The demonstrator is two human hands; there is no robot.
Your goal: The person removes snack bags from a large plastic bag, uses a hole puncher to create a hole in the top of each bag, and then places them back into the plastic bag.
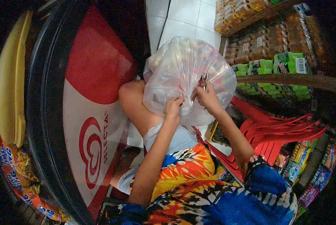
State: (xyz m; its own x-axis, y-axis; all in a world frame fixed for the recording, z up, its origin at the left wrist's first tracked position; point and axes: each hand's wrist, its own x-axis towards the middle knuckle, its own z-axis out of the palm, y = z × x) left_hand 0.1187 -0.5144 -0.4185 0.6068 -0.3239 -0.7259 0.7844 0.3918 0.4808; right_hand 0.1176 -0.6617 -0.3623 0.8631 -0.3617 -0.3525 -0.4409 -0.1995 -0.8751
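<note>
A large, full clear plastic bag (164, 82) rests by my knees, its plastic gathered into folds near its front side. My left hand (174, 106) is closed on the gathered plastic, thumb pointing up. On the right of the folds, my right hand (208, 98) is wrapped round a small metal tool (203, 80), which looks like scissors or a cutter and touches the plastic. Pale and red things show dimly through the bag; what they are I cannot make out.
A Selecta freezer (96, 90) stands at the left, with snack packs (16, 165) beyond it. At the right are stacked red plastic chairs (265, 131), shelves of bottle packs (265, 41) and green drink packs (284, 63). White floor tiles (183, 18) lie ahead.
</note>
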